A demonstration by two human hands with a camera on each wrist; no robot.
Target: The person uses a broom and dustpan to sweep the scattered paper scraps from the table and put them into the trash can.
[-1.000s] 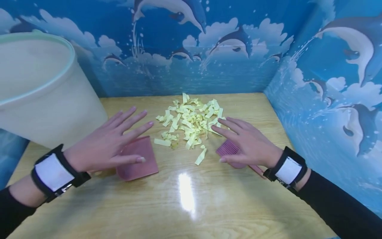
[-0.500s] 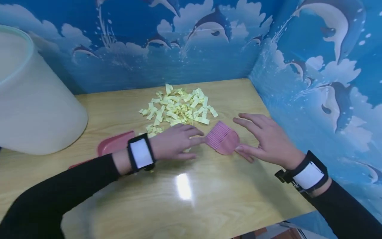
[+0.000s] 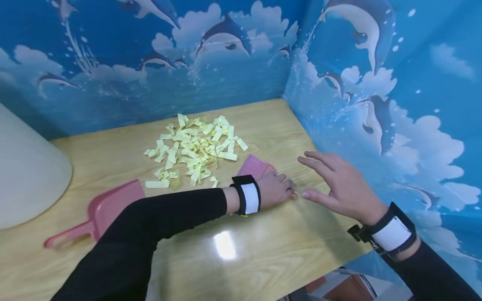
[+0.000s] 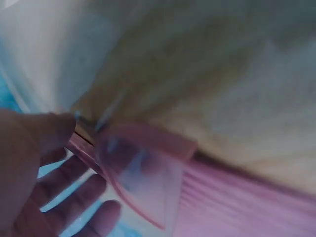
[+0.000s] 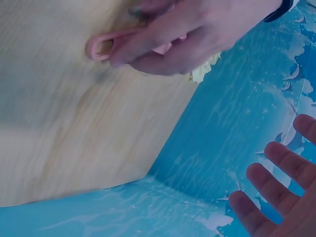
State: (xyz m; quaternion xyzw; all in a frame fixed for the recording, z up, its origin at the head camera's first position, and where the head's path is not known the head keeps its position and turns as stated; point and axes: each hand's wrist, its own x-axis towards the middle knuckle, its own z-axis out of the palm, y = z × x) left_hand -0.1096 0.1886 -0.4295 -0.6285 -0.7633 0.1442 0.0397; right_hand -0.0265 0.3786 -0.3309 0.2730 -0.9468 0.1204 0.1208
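Observation:
My left hand (image 3: pixel 273 190) reaches across the table and grips the handle of a small pink hand brush (image 3: pixel 254 166). In the left wrist view the thumb lies on top of the brush's (image 4: pixel 222 197) handle, with the fingers curled beneath. The looped handle end (image 5: pixel 95 48) sticks out past the fingers in the right wrist view. My right hand (image 3: pixel 342 188) hovers to the right of the brush, fingers spread and holding nothing. Behind the brush lies a heap of pale yellow paper scraps (image 3: pixel 199 146). A pink dustpan (image 3: pixel 113 205) rests at the left, partly hidden by my left sleeve.
A large whitish bin (image 3: pixel 30 175) stands at the left edge of the wooden table (image 3: pixel 271 251). Walls with a dolphin print (image 3: pixel 226 83) close off the back and right sides. Below the table's front right edge, reddish-brown objects (image 3: pixel 350 288) show.
My left hand has moved from above the dustpan rightward to the brush and taken its handle. My right hand has drawn away from the brush to the right. The head view has turned right.

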